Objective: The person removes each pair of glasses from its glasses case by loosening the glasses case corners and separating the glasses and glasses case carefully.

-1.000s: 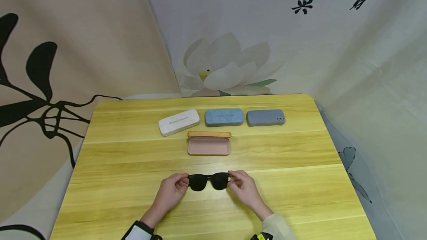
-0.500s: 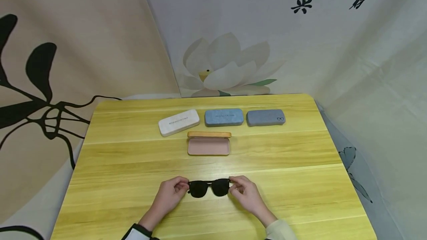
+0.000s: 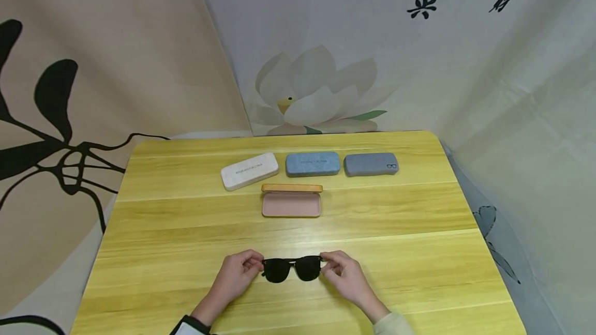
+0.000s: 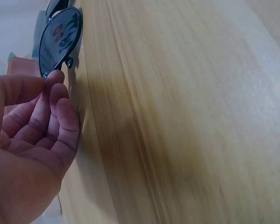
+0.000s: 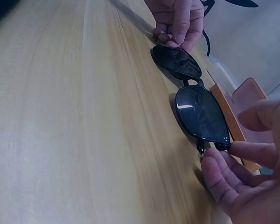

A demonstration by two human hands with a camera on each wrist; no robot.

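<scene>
Black sunglasses [image 3: 292, 269] with dark lenses are held between the two hands near the front of the table, lenses toward the head camera. My left hand [image 3: 239, 274] pinches their left end between thumb and fingertips, as the left wrist view of the sunglasses [image 4: 60, 39] shows. At the opposite end my right hand [image 3: 346, 278] holds the hinge corner with curled fingers; in the right wrist view its thumb stands off the frame of the sunglasses [image 5: 201, 114]. Beyond them lies an opened glasses case [image 3: 291, 204] with a pink inside and an orange-brown lid edge.
Along the back of the wooden table [image 3: 186, 221] lie a white glasses case [image 3: 250, 171], a blue glasses case [image 3: 313, 164] and a grey-blue glasses case [image 3: 371, 164], all closed. Printed cloth [image 3: 326, 25] hangs behind the table.
Both hands have drawn the sunglasses a little toward the front edge of the table, keeping their hold. The cases stay where they were.
</scene>
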